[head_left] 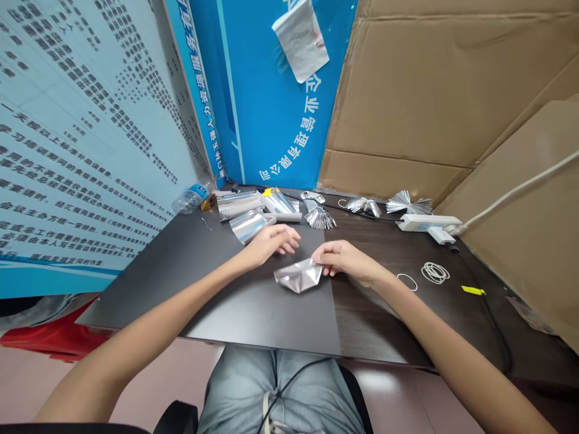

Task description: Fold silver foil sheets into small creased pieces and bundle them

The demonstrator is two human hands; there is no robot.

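A small folded piece of shiny silver foil (297, 277) is held just above the dark table, its far right corner pinched between the thumb and fingers of my right hand (342, 260). My left hand (272, 242) hovers beyond the foil's left end, palm down. Its fingers are slightly bent and apart, with nothing visible in them. Close behind the left hand lies a curved roll of silver foil (248, 224), with another silver foil roll (237, 205) farther back. A fringed silver foil bunch (319, 216) lies behind the gap between my hands.
More fringed foil bunches (409, 204) lie along the back near a white power strip (427, 223). White rubber bands (435, 273) and a yellow strip (473, 290) are on the right. A plastic bottle (193, 198) stands at the back left. Cardboard (407, 90) and blue panels (266, 108) wall the table.
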